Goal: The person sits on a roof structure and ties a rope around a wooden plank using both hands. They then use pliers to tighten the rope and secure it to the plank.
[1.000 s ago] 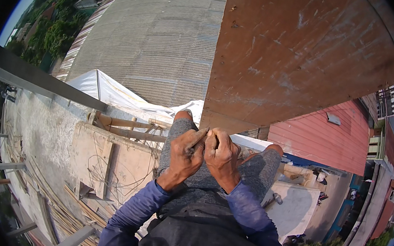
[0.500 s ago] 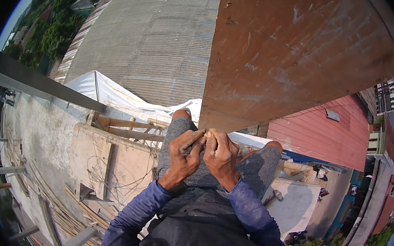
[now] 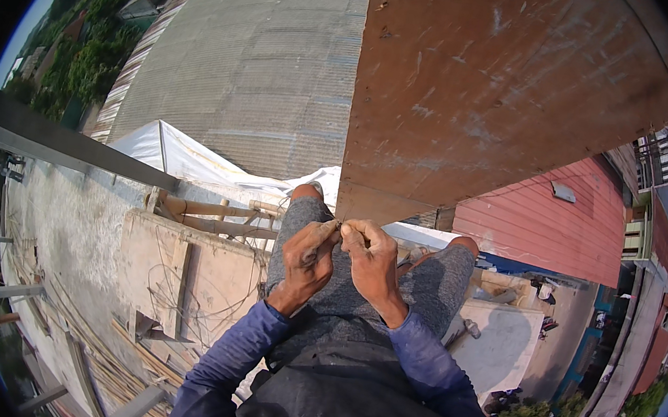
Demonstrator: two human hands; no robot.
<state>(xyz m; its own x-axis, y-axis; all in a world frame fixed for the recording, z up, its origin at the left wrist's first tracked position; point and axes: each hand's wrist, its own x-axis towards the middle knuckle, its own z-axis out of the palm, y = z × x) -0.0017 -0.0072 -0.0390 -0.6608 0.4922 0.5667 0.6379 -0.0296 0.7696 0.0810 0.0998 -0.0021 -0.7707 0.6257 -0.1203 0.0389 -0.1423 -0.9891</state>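
Note:
My left hand [image 3: 308, 261] and my right hand [image 3: 373, 263] meet over my lap, fingertips almost touching. Both are closed in a pinch. Something small and dark shows at the left fingertips, too small to name; what the right fingers hold, if anything, is hidden. Just beyond my fingers is the lower corner of a large brown panel [image 3: 475, 101], scratched and pale-streaked. Under my hands are my knees in grey shorts [image 3: 431, 288], spread apart.
A long metal beam [image 3: 72, 140] crosses at the left. Below lie bamboo poles [image 3: 222, 227], a board with tangled wire [image 3: 189, 271] and long loose strips [image 3: 115, 356]. A grey corrugated roof [image 3: 244, 61] spreads ahead; a red roof [image 3: 548, 223] lies right. The ground is far below.
Both hands have shifted slightly left, and the right fingers have changed their pinch, with the thumb and forefinger bent differently. The brown panel appears a little further left.

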